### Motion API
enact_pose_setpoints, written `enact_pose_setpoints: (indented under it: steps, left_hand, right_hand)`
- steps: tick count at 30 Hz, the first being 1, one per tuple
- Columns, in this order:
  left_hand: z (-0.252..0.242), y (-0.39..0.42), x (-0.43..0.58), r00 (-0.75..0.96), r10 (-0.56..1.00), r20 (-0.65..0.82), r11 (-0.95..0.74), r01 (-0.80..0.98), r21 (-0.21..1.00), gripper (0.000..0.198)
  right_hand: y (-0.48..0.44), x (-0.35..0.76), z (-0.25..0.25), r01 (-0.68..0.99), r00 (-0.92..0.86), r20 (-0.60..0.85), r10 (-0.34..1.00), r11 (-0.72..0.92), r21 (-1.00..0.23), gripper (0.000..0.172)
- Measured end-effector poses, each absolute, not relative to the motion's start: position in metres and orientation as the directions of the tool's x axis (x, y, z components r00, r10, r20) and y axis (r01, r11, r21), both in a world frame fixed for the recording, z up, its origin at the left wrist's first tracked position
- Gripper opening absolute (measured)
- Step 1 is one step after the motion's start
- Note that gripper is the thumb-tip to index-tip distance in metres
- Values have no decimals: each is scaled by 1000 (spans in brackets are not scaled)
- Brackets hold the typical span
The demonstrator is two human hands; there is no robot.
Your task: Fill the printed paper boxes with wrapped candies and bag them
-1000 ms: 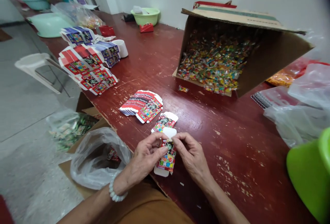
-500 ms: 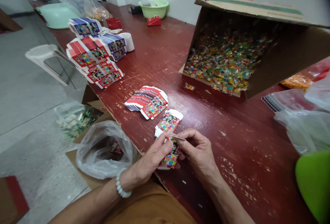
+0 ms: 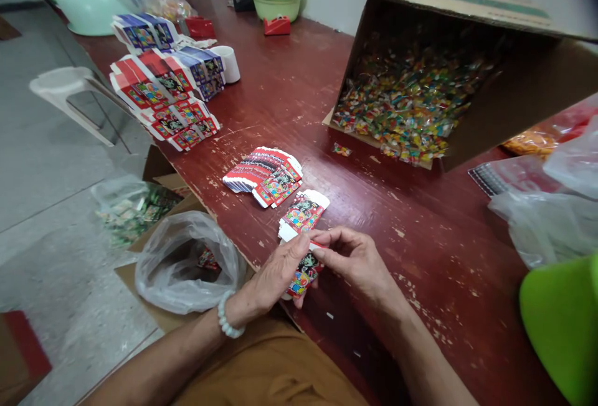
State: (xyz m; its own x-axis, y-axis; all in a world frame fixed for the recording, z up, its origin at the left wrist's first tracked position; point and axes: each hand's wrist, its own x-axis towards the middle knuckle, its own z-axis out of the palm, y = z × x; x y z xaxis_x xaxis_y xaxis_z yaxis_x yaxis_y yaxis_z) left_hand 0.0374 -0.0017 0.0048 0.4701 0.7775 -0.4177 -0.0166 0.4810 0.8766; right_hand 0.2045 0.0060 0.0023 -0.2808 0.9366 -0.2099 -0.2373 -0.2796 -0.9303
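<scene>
Though in both hands (image 3: 278, 274), printed box (image 3: 304, 273) partly hidden.

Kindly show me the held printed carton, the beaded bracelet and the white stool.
Held printed carton (image 3: 303, 278): head view, lower front panel.
Beaded bracelet (image 3: 223, 322): head view, lower-left beads.
White stool (image 3: 60, 80): head view, seat.

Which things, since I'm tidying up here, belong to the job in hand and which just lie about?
Seemingly part of the job:
small printed carton, held by left hand and right hand
fanned printed cartons
cardboard box with wrapped candies, perhaps

Seemingly just lying about:
white cup
white stool
light green basin
</scene>
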Motion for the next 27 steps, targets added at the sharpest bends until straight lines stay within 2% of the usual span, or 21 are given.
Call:
enact_pose_setpoints:
  steps: [7,10,13,16,21,24,27]
  left_hand:
    - [-1,1,32,481,749,-456,541,-46,840,72]
    - [-1,1,30,468,758,-455,530,-35,847,71]
    - [-1,2,29,477,754,-451,509,8,861,70]
    - [-1,4,29,489,749,-447,476,72,876,69]
    - [5,8,31,470,758,-453,456,114,882,74]
    - [8,8,32,442,783,-438,445,93,891,73]
    - [8,4,35,409,783,-468,507,15,862,73]
  right_hand:
    - [10,203,-1,-276,-218,-229,949,-285,-918,15]
    - [5,198,1,-257,-212,-182,960,-235,-938,19]
    - [1,199,4,-209,-208,-117,971,-161,-964,22]
    - [4,202,4,-169,-196,-118,973,-153,-974,25]
    - [11,204,8,-207,-216,-104,971,-150,-967,23]
    - [9,204,11,-154,-257,-75,963,-117,-981,20]
    - [-2,202,10,-57,-285,-32,958,-51,-997,18]
